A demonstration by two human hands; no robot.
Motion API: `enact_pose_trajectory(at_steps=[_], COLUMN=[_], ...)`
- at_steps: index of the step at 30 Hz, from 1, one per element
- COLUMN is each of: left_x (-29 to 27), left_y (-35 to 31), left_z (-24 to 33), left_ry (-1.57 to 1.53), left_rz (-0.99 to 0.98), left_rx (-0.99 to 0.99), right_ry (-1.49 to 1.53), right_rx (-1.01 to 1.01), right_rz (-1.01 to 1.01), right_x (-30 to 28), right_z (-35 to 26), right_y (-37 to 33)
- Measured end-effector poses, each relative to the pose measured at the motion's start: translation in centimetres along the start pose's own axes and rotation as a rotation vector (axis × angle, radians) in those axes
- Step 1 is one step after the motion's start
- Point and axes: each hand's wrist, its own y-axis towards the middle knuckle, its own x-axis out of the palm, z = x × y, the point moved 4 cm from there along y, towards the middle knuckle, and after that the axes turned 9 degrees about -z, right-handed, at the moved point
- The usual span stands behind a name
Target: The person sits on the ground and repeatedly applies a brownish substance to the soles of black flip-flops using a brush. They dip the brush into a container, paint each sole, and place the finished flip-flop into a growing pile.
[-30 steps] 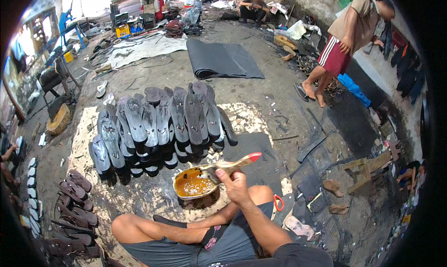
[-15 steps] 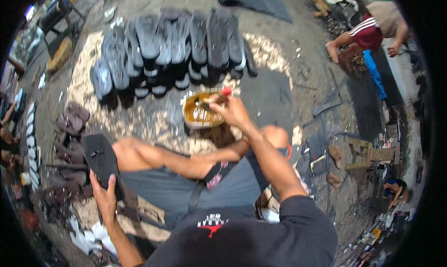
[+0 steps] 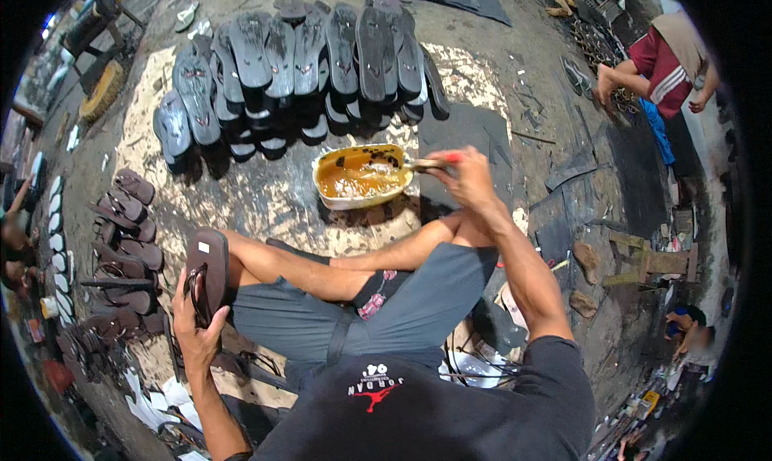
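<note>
My left hand point(image 3: 195, 330) grips a dark brown flip-flop point(image 3: 211, 256) by its heel end, its strap side facing up, beside my bent left knee. A small pale sticker shows near the toe. In my right hand point(image 3: 469, 180) is a brush with a red-tipped handle point(image 3: 434, 164). Its head end reaches the right rim of a cut-open plastic container point(image 3: 322, 197), which holds amber, glossy liquid. The bristles are hard to make out there.
Beyond the container, grey-black soles point(image 3: 342, 55) stand in overlapping stacks. Brown flip-flops point(image 3: 133, 256) pile up at the left. Black sheet point(image 3: 470, 131) lies right of the container. A small wooden stool point(image 3: 643, 260) stands farther right. Another person point(image 3: 663, 67) is at the upper right.
The flip-flop in my left hand has turned from its plain underside to its strap side and moved right. My right hand has drawn the brush rightward to the container's rim.
</note>
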Motion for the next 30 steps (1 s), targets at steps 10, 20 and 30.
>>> enact_pose_trajectory(at_steps=[10, 20, 30], left_x=[11.9, 14.8, 13.8], left_y=[8.9, 7.7, 7.0], left_z=[11.0, 12.7, 12.1], left_ry=[-1.623, -1.817, -1.962], left_rz=[-0.213, -0.402, -0.254], left_rx=[-0.067, 0.008, -0.014], right_ry=[1.362, 1.015, 1.28], right_rx=[-0.16, -0.395, -0.325], right_rz=[0.266, 0.173, 0.222], right_x=[-3.7, -2.3, -1.7], right_z=[-18.1, -19.2, -15.1], right_y=[1.4, -0.5, 1.7])
